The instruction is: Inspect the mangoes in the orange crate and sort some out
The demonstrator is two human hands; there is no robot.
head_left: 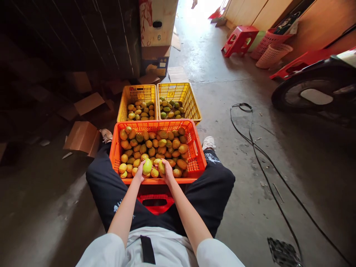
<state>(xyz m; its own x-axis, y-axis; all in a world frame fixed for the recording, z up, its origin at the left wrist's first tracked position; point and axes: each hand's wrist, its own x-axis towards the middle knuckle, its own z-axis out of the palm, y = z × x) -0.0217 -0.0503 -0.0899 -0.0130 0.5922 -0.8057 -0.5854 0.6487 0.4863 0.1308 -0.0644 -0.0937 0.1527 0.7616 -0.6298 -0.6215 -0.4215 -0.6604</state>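
My left hand [140,172] is closed around a smooth yellow-green oval fruit [147,167], which looks like a small mango. Close beside it, my right hand [167,171] grips a duller yellow-brown oval fruit [161,167] of the same sort. Both hands are over the near side of an orange plastic crate [200,163], set between my knees. Inside lie many similar fruits [151,151], mostly orange-brown with some greenish ones. The undersides of the held fruits and some of my fingers are hidden.
Beyond the orange crate stand a left yellow crate [122,105] and a right yellow crate [195,105], both holding fruit. Cardboard boxes [80,136] lie at left. A black cable [267,155] crosses the floor at right, near a motorbike wheel [294,92]. Farther back is a red stool [240,39].
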